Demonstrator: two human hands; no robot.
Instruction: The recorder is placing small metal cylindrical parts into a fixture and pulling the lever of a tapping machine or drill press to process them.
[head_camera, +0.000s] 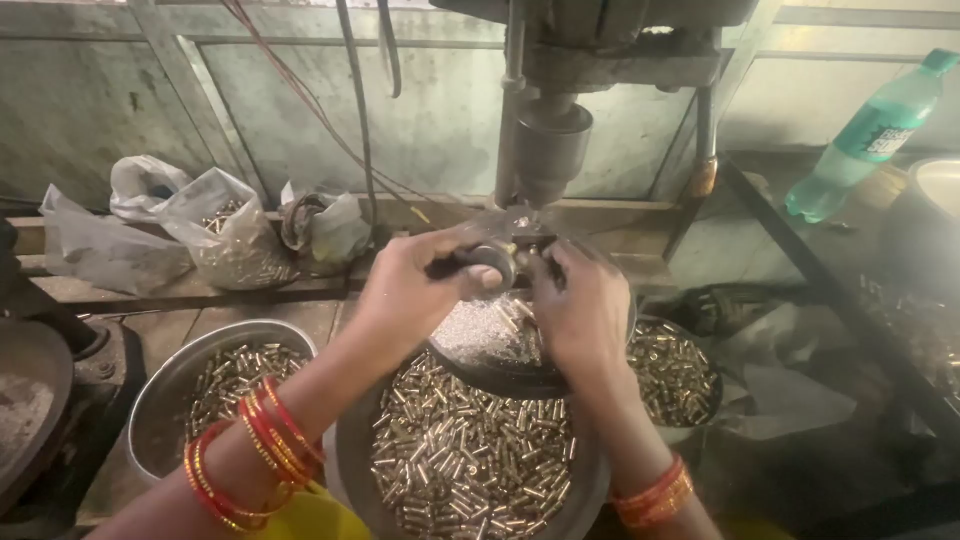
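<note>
My left hand (412, 292) grips a dark round knob (487, 262) under the spindle of a drill press (545, 140). Close beside it on the right, my right hand (580, 305) has its fingertips at the machine's small fixture (525, 238); whether it pinches a brass piece is hidden. Both wrists wear red and gold bangles. Below the hands sits a dark tray of silvery shavings (480, 335). Under that, a big metal bowl (350, 450) is full of several small brass cylinders (470, 460).
A second steel bowl (165, 395) with brass pieces sits at the left, a third (680, 375) at the right. Plastic bags (225, 235) of parts line the back ledge. A green bottle (865, 135) leans at the far right. Cables hang above.
</note>
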